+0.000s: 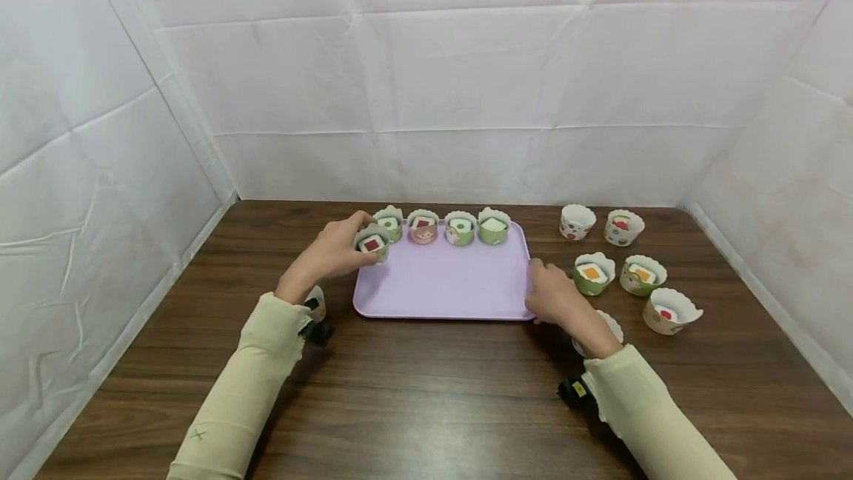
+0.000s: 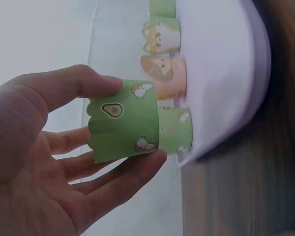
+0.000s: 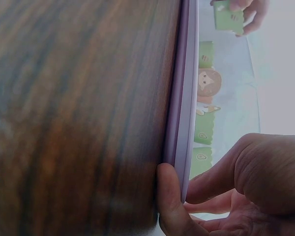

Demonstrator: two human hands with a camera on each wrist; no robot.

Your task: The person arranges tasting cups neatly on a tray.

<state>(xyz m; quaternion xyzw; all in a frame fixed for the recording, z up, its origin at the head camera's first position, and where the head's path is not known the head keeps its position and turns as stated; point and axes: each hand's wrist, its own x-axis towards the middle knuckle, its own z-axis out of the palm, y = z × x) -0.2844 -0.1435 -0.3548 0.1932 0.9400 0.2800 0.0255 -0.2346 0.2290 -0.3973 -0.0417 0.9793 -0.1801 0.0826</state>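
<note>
Lying on the dark brown table (image 1: 433,391), the tray (image 1: 443,276) is lilac, flat and rectangular, with rounded corners and a low rim. Both arms (image 1: 236,384) stretch forward. The right hand (image 1: 556,293) has the tray's right rim pinched between thumb and fingers. The left hand (image 1: 336,247), at the tray's left side, is clamped on a cup (image 2: 125,123), thumb against one side and fingers against the other. Four other cups (image 1: 423,232), three green and one pink, line the tray's far edge; the held cup is just beside the leftmost. It is green, with a scalloped rim, an avocado and small white-and-brown figures printed on it. Inside sits a white piece (image 1: 371,243) with a dark red square.
</note>
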